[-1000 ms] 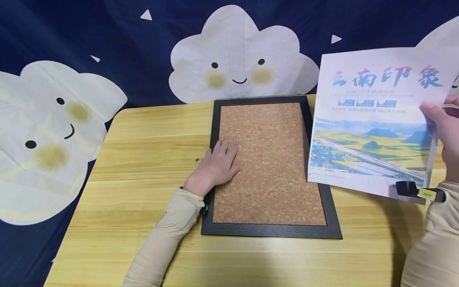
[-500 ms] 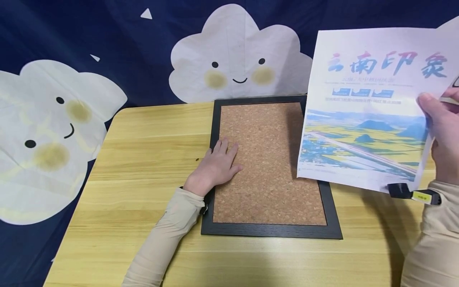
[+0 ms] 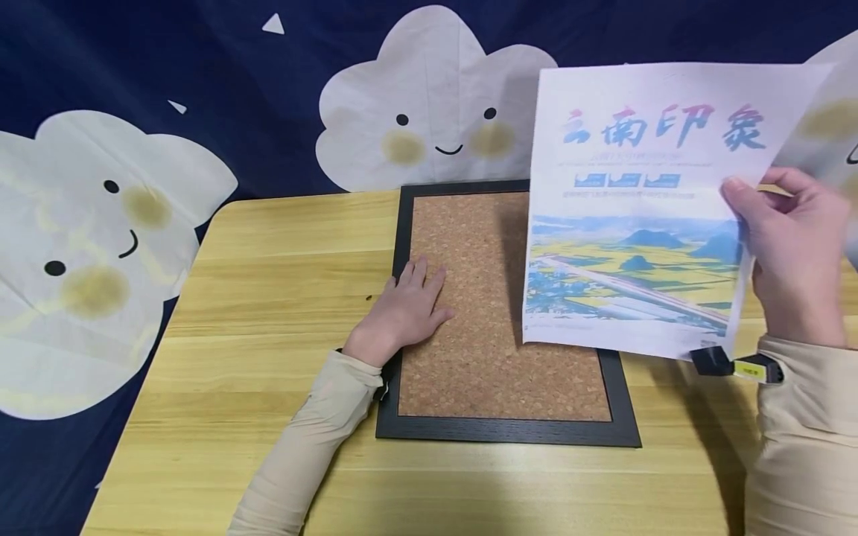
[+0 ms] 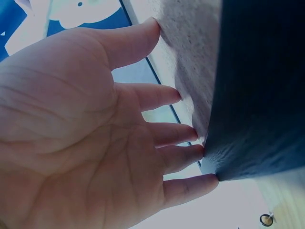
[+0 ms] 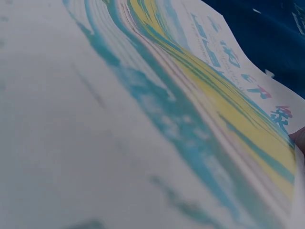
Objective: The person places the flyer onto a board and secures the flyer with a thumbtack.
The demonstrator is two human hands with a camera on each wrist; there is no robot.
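The printed paper poster with coloured Chinese lettering and a yellow-field landscape (image 3: 637,216) has drifted leftward from the right edge of the frame, and its lower left corner now overlaps the black-framed cork board (image 3: 506,313) at centre. The right hand (image 3: 794,264) pinches its right edge, thumb in front (the sheet hangs upright, clear of the cork). The left hand (image 3: 402,313) stays flat, fingers straight, on the board's left side, steadying it on the pale wooden table (image 3: 268,298).
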